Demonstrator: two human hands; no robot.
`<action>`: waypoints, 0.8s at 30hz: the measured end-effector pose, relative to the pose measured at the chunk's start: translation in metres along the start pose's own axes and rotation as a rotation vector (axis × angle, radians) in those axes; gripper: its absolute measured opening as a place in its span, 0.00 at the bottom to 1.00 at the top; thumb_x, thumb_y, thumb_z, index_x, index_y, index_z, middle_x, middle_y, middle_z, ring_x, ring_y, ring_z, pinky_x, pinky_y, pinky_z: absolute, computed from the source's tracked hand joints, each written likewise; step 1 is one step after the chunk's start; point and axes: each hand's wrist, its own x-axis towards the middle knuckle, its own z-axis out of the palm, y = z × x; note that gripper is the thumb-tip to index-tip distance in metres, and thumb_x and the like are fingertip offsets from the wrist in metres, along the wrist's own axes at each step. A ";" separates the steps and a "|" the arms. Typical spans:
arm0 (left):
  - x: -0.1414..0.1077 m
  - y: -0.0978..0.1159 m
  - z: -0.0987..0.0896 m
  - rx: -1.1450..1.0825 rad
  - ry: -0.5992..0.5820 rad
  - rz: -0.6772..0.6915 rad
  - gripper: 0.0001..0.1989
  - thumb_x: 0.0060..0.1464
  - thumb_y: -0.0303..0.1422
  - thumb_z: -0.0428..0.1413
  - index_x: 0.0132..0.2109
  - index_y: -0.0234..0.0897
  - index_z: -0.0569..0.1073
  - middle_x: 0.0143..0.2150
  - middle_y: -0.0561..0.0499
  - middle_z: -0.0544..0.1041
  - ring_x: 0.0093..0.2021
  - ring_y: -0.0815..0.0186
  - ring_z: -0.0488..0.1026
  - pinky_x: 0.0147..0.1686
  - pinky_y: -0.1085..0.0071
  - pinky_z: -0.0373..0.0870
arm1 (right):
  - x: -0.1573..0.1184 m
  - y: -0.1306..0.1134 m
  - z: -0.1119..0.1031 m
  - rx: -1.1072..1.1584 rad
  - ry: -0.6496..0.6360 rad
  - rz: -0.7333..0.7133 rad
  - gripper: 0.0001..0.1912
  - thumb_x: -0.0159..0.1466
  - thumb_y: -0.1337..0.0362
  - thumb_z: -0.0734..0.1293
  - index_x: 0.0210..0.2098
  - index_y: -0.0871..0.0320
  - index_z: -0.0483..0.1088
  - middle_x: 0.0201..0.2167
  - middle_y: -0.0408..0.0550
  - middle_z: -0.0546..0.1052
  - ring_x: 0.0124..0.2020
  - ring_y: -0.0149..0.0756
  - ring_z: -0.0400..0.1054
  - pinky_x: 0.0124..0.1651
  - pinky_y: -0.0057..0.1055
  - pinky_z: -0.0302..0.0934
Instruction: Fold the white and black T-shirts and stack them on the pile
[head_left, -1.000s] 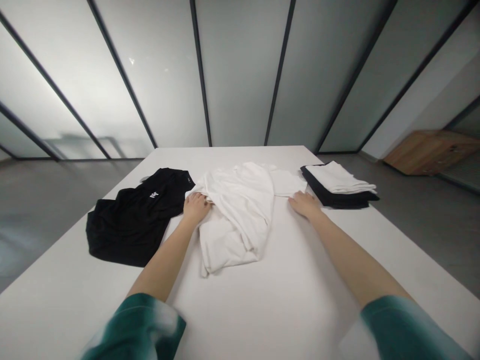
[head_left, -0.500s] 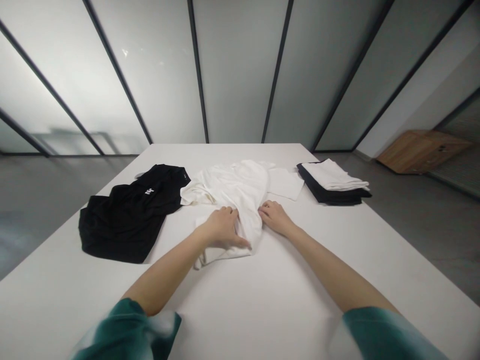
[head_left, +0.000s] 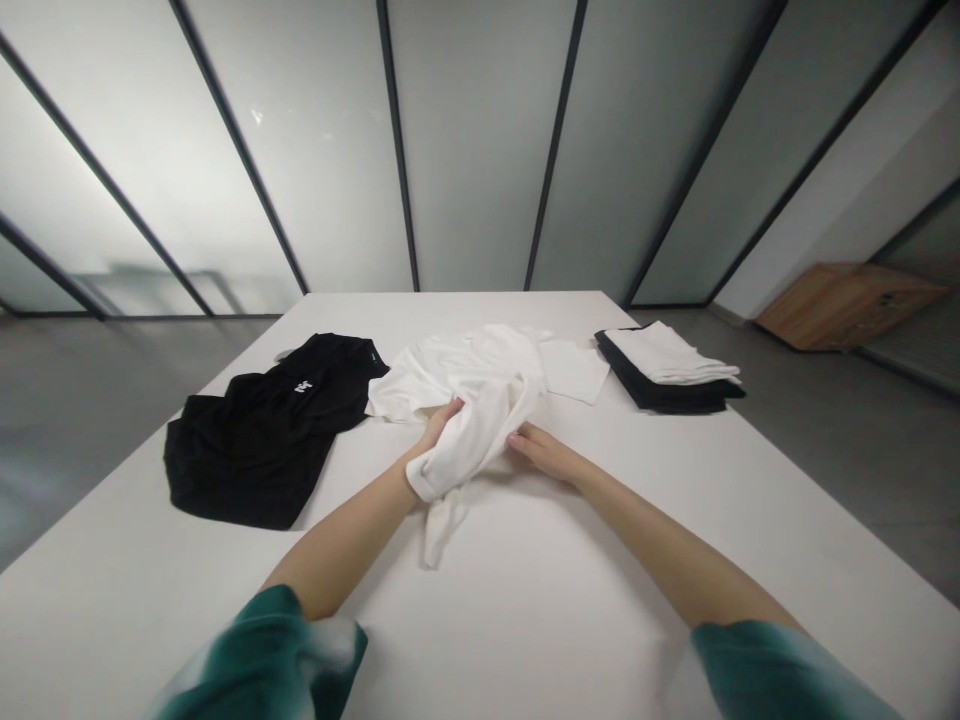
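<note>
A crumpled white T-shirt (head_left: 487, 360) lies in the middle of the table, its near part lifted and bunched. My left hand (head_left: 436, 428) is at the left of this raised part, with cloth draped over the hand and wrist. Its thumb shows against the fabric, while the other fingers are hidden beneath. At the right edge of the bunched cloth, my right hand (head_left: 541, 448) holds the fabric with its fingertips, partly tucked under the fold. A narrow end of the white cloth hangs down to the tabletop near my left wrist.
A black T-shirt (head_left: 262, 440) with a small white print lies spread at the left of the white table (head_left: 570, 620). Folded black and white clothes (head_left: 667, 365) are stacked at the right. Behind stand frosted glass panels (head_left: 472, 140); a wooden cabinet (head_left: 847, 305) is at far right.
The near part of the white T-shirt has been raised and gathered off the table. My left hand has gone from on top of the cloth to under it. My right hand stays near the right edge.
</note>
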 end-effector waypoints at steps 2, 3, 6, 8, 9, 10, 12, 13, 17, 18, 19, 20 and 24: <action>-0.004 -0.005 0.003 -0.002 -0.040 -0.083 0.24 0.57 0.45 0.53 0.50 0.28 0.75 0.42 0.41 0.82 0.47 0.54 0.79 0.55 0.60 0.71 | -0.001 -0.001 0.008 0.230 0.006 0.074 0.28 0.61 0.45 0.68 0.55 0.54 0.72 0.55 0.52 0.76 0.57 0.47 0.68 0.62 0.45 0.59; -0.005 -0.007 0.004 0.024 -0.039 -0.090 0.25 0.57 0.46 0.53 0.51 0.29 0.75 0.42 0.41 0.82 0.47 0.53 0.79 0.54 0.59 0.71 | -0.001 0.000 0.011 0.320 0.011 0.104 0.28 0.59 0.45 0.70 0.54 0.54 0.72 0.53 0.52 0.77 0.56 0.46 0.69 0.61 0.45 0.61; -0.003 -0.003 0.005 0.142 0.007 0.025 0.27 0.57 0.47 0.52 0.55 0.31 0.73 0.46 0.41 0.82 0.47 0.52 0.79 0.52 0.57 0.73 | 0.003 0.004 0.007 0.458 0.116 0.172 0.23 0.56 0.48 0.72 0.45 0.55 0.74 0.43 0.51 0.81 0.46 0.44 0.74 0.53 0.42 0.67; -0.002 0.008 0.002 0.267 0.100 0.149 0.30 0.57 0.47 0.47 0.58 0.32 0.71 0.47 0.41 0.82 0.46 0.52 0.79 0.50 0.55 0.74 | 0.007 0.008 -0.005 0.476 0.261 0.199 0.18 0.55 0.48 0.71 0.37 0.55 0.72 0.34 0.48 0.80 0.38 0.42 0.74 0.45 0.38 0.69; -0.002 0.016 -0.001 0.340 0.154 0.203 0.32 0.57 0.48 0.44 0.60 0.31 0.70 0.47 0.41 0.82 0.46 0.52 0.79 0.49 0.55 0.75 | 0.009 0.009 -0.013 0.487 0.345 0.209 0.16 0.56 0.48 0.69 0.34 0.54 0.71 0.30 0.47 0.79 0.35 0.41 0.73 0.42 0.36 0.68; -0.003 0.025 -0.005 0.416 0.204 0.244 0.33 0.57 0.48 0.42 0.61 0.31 0.69 0.47 0.41 0.82 0.45 0.52 0.80 0.48 0.54 0.75 | 0.009 0.010 -0.023 0.504 0.428 0.218 0.15 0.56 0.49 0.68 0.32 0.54 0.70 0.28 0.45 0.77 0.33 0.40 0.72 0.39 0.35 0.68; -0.011 0.044 -0.016 0.559 0.241 0.259 0.35 0.55 0.48 0.41 0.62 0.30 0.68 0.45 0.41 0.82 0.43 0.52 0.80 0.46 0.54 0.76 | 0.006 0.009 -0.045 0.536 0.545 0.238 0.13 0.57 0.50 0.66 0.30 0.53 0.67 0.23 0.43 0.74 0.29 0.40 0.69 0.35 0.35 0.65; -0.017 0.053 -0.023 0.617 0.226 0.233 0.35 0.53 0.47 0.43 0.61 0.29 0.69 0.44 0.41 0.82 0.42 0.51 0.80 0.45 0.54 0.76 | 0.003 0.007 -0.057 0.539 0.570 0.249 0.13 0.57 0.50 0.65 0.28 0.52 0.66 0.19 0.42 0.71 0.26 0.39 0.67 0.33 0.34 0.64; -0.047 0.086 -0.050 0.740 0.081 0.080 0.26 0.48 0.44 0.53 0.49 0.31 0.77 0.39 0.40 0.82 0.44 0.50 0.79 0.44 0.57 0.75 | -0.011 -0.009 -0.097 0.440 0.558 0.175 0.16 0.56 0.52 0.67 0.22 0.52 0.57 0.12 0.35 0.54 0.15 0.30 0.50 0.22 0.29 0.55; -0.053 0.093 -0.056 0.763 0.069 0.077 0.23 0.48 0.44 0.55 0.46 0.33 0.78 0.38 0.40 0.82 0.44 0.50 0.79 0.44 0.58 0.74 | -0.013 -0.014 -0.104 0.397 0.592 0.110 0.17 0.57 0.53 0.66 0.22 0.52 0.56 0.13 0.35 0.54 0.15 0.30 0.50 0.23 0.29 0.56; -0.056 0.098 -0.060 0.790 0.069 0.093 0.22 0.48 0.46 0.56 0.44 0.34 0.79 0.38 0.41 0.82 0.44 0.50 0.79 0.43 0.58 0.74 | -0.013 -0.018 -0.110 0.341 0.652 0.037 0.16 0.59 0.53 0.65 0.22 0.52 0.57 0.14 0.36 0.55 0.16 0.31 0.53 0.26 0.30 0.59; -0.058 0.102 -0.062 0.824 0.080 0.123 0.22 0.48 0.48 0.57 0.43 0.35 0.79 0.38 0.41 0.82 0.45 0.50 0.78 0.43 0.59 0.74 | -0.013 -0.021 -0.115 0.265 0.729 -0.030 0.15 0.60 0.53 0.63 0.22 0.52 0.58 0.15 0.38 0.59 0.19 0.32 0.58 0.30 0.31 0.63; -0.051 0.104 -0.060 0.961 0.183 0.232 0.28 0.50 0.56 0.56 0.43 0.34 0.79 0.39 0.43 0.82 0.44 0.54 0.77 0.43 0.63 0.73 | -0.006 -0.014 -0.111 -0.210 0.783 -0.075 0.12 0.63 0.53 0.61 0.31 0.54 0.70 0.31 0.48 0.76 0.41 0.42 0.72 0.51 0.41 0.65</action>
